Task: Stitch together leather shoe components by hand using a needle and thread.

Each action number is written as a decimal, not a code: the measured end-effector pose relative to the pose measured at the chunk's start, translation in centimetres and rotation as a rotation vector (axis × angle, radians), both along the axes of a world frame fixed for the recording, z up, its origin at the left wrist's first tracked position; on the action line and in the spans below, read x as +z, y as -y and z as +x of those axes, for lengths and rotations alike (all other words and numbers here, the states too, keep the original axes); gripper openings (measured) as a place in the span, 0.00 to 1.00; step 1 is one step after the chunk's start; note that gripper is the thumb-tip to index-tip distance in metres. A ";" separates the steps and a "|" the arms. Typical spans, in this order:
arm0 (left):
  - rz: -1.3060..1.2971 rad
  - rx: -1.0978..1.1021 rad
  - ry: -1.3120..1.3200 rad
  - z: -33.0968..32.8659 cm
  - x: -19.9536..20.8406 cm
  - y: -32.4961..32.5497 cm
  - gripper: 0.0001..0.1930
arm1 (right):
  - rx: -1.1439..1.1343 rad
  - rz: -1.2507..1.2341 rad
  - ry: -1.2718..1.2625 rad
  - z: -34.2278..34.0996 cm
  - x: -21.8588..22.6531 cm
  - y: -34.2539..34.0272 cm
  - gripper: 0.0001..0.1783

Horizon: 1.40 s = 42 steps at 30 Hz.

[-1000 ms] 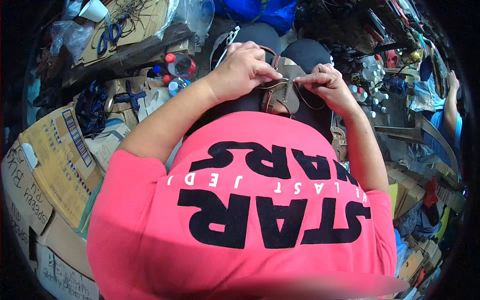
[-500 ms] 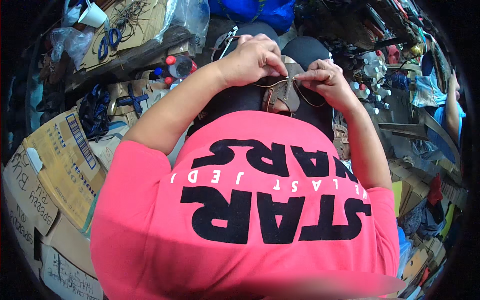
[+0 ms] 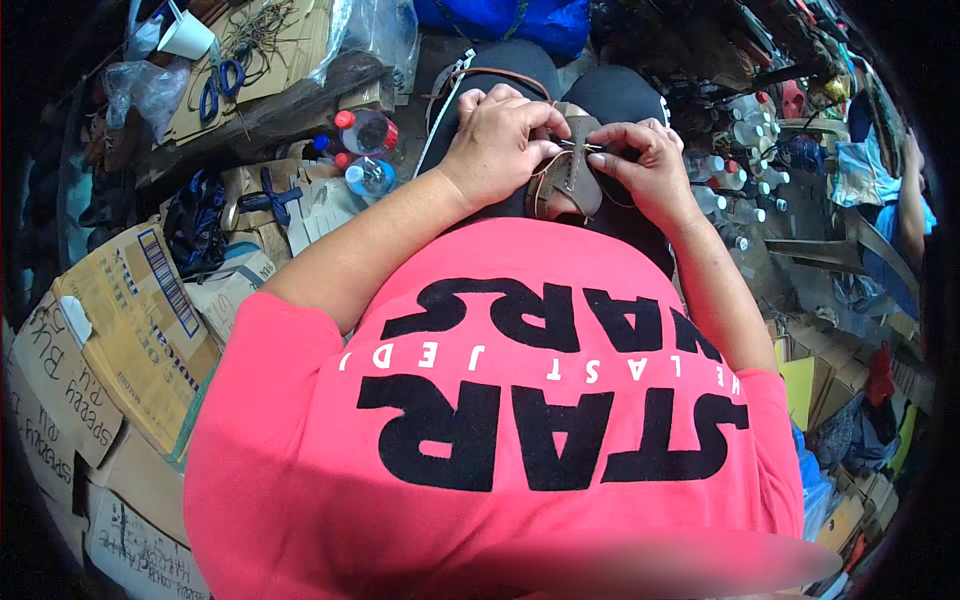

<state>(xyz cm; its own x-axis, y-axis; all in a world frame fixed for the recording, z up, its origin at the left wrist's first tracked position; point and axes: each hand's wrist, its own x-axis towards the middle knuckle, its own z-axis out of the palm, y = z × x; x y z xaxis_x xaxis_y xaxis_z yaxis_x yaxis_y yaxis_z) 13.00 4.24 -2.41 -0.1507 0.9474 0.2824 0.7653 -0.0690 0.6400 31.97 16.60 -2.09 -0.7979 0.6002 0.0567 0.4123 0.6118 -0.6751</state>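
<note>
Left hand point(image 3: 500, 142): fingertips shifted toward left edge of brown leather piece point(image 3: 582, 182). Right hand point(image 3: 648, 165): forefinger, previously straight, now bent. Blue-capped bottle point(image 3: 371, 178): uncovered again.

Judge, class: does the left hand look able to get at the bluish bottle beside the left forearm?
Probably yes: the bluish bottle is close by and nothing visible blocks the way, though depth is unclear. The left hand would likely need to leave the brown stitched piece first.
</note>
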 end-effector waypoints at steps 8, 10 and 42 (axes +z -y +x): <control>0.058 -0.080 0.105 -0.6 -0.8 -2.0 0.06 | -0.085 -0.478 -0.053 -0.9 -0.1 -0.7 0.10; 0.154 -0.104 0.027 -0.7 -0.2 -1.8 0.05 | -0.054 -0.163 -0.001 -0.8 -0.1 -0.9 0.10; -0.312 -0.054 0.185 -7.6 3.7 3.8 0.02 | 0.031 -0.107 0.190 6.7 2.5 -4.6 0.01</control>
<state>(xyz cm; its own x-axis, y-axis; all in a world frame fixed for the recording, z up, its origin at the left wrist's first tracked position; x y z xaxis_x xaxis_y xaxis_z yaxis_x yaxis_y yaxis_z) 5.36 0.46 1.34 -0.1197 0.9916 -0.0486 0.6354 0.1142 0.7637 38.66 21.24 0.38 -0.8061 0.5700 -0.1593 0.5206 0.5549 -0.6489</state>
